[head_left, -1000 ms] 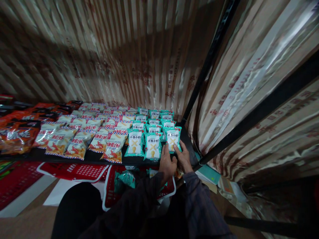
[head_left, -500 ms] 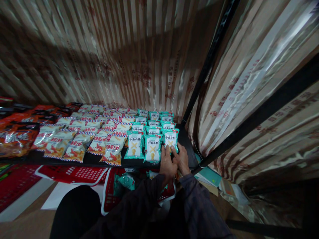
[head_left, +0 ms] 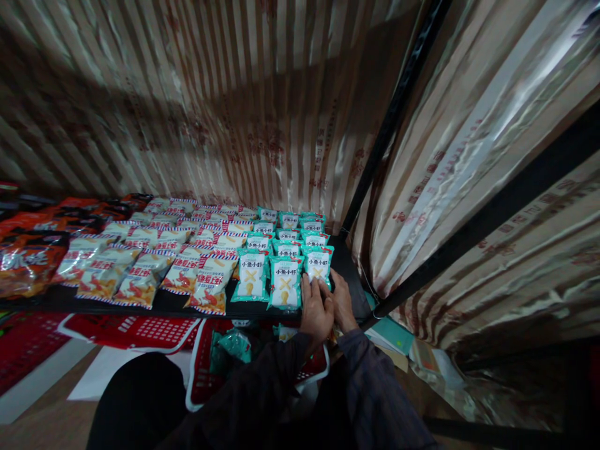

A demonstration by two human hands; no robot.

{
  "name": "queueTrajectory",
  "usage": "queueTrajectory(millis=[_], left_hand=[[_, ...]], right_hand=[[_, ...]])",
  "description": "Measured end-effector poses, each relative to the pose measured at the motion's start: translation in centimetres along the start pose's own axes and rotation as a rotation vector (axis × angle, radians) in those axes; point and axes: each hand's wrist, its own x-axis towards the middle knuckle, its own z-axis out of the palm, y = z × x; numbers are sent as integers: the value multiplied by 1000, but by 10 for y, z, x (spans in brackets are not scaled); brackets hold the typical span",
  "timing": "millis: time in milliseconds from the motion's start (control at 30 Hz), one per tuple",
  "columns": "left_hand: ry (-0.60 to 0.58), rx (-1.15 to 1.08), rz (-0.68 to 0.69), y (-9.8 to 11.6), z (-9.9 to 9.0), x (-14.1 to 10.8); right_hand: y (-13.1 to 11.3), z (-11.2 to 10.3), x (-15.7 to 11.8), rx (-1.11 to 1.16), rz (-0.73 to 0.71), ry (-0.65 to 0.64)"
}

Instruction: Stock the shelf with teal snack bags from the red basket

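Both hands meet at the lower part of a teal-and-white snack bag (head_left: 319, 261) at the right end of the front row. My left hand (head_left: 315, 315) has its fingers closed together against the bag's lower left front. On the bag's lower right side, my right hand (head_left: 342, 304) curls its fingers around the edge, partly behind the left hand. The bag leans upright against others like it. A matching snack bag (head_left: 285, 282) stands just left of my fingers, and another bag (head_left: 252, 275) is farther left. The hands cover the held bag's bottom edge.
White snack bags (head_left: 212, 281) and orange ones (head_left: 30, 265) fill the black shelf (head_left: 253, 310) leftward. Below, a red basket (head_left: 199, 369) holds teal bags. Black posts (head_left: 398, 112) and a slanted bar (head_left: 469, 234) frame the right side, before striped curtains (head_left: 262, 125).
The hands stay at the same bag, with fingers shifted slightly lower on its front. The whole view has moved a little, so the shelf's left part sits slightly farther left.
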Motion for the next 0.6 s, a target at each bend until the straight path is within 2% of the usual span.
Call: queueTrajectory(millis=[400, 600], left_hand=[[10, -6, 26, -4, 0, 4], [25, -27, 37, -6, 1, 2]], right_hand=[[7, 4, 5, 57, 70, -68], [6, 2, 2, 98, 25, -32]])
